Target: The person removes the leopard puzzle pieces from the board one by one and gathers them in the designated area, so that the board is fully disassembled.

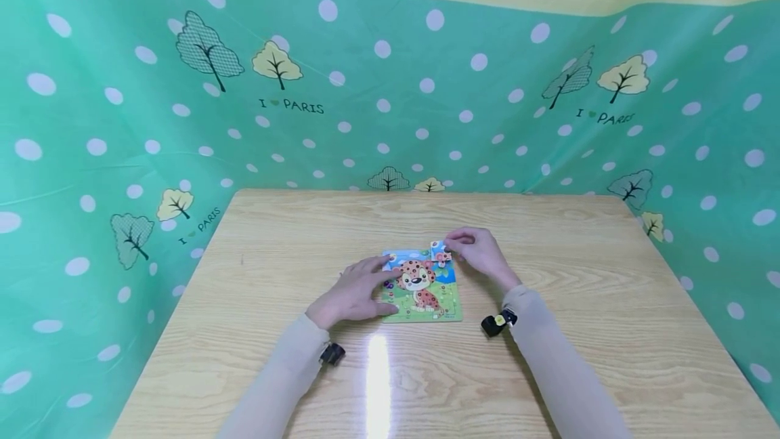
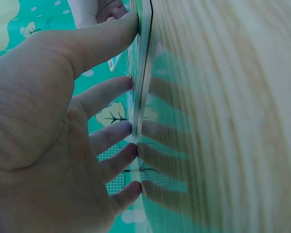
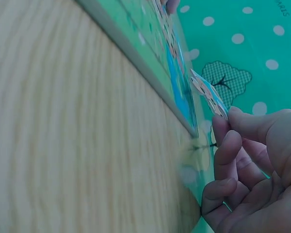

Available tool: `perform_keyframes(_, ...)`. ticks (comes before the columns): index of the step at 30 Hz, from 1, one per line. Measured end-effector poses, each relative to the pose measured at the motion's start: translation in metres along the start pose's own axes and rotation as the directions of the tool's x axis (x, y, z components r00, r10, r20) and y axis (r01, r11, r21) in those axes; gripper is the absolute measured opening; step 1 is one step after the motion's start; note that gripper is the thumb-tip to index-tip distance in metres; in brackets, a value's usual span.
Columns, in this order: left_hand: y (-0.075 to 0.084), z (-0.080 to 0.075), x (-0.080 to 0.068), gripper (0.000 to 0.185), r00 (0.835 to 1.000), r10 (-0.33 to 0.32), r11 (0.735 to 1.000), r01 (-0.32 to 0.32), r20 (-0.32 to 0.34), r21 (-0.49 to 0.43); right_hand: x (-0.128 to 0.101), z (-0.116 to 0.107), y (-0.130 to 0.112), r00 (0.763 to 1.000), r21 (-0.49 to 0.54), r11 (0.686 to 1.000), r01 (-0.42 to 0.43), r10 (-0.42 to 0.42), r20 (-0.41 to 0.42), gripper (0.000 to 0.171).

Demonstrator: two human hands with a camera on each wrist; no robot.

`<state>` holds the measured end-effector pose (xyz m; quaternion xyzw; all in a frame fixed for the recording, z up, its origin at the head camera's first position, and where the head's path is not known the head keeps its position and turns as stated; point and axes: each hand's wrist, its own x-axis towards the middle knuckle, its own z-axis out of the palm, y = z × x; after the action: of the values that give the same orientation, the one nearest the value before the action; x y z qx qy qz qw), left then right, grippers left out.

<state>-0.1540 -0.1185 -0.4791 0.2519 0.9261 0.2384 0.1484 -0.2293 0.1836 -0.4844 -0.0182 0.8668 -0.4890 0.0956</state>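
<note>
A jigsaw puzzle board [image 1: 451, 300] with a spotted cartoon leopard on green and blue lies flat on the wooden table. My left hand [image 1: 356, 290] spreads over its left side, fingers extended. In the left wrist view the thumb and index fingertip touch the board's surface, while other fingertips reach the table beside it. My right hand [image 1: 481, 251] pinches a small puzzle piece [image 1: 439, 251] between thumb and index finger. That piece is tilted and raised over the board's upper right corner, as the right wrist view shows; the remaining fingers are curled.
The wooden table [image 1: 579, 290] extends around the board on all sides, with a bright light reflection in front. A green polka-dot cloth [image 1: 341, 127] hangs behind and at both sides. Black straps with small cameras [image 1: 492, 326] sit on the wrists.
</note>
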Motion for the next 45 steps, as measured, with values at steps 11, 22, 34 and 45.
perform_keyframes(11, -0.001, 0.0, 0.0, 0.076, 1.0, -0.006, 1.0, 0.006, -0.006, -0.002, 0.001, -0.013, 0.007, 1.0, -0.018, 1.0, -0.009, 0.008, -0.013, 0.029)
perform_keyframes(22, -0.002, 0.005, -0.001, 0.075, 1.0, -0.006, 1.0, 0.006, 0.003, -0.012, -0.004, -0.031, 0.024, 0.999, -0.027, 0.999, -0.043, 0.042, -0.028, 0.033)
perform_keyframes(34, 0.0, 0.002, -0.002, 0.075, 1.0, 0.007, 1.0, -0.007, -0.002, 0.007, -0.011, -0.066, 0.044, 0.995, -0.055, 0.996, -0.066, 0.062, -0.072, 0.038)
perform_keyframes(45, -0.001, 0.001, -0.002, 0.074, 1.0, 0.017, 1.0, -0.017, -0.009, -0.01, -0.016, -0.096, 0.062, 0.989, -0.047, 0.994, -0.102, 0.096, -0.114, 0.044)
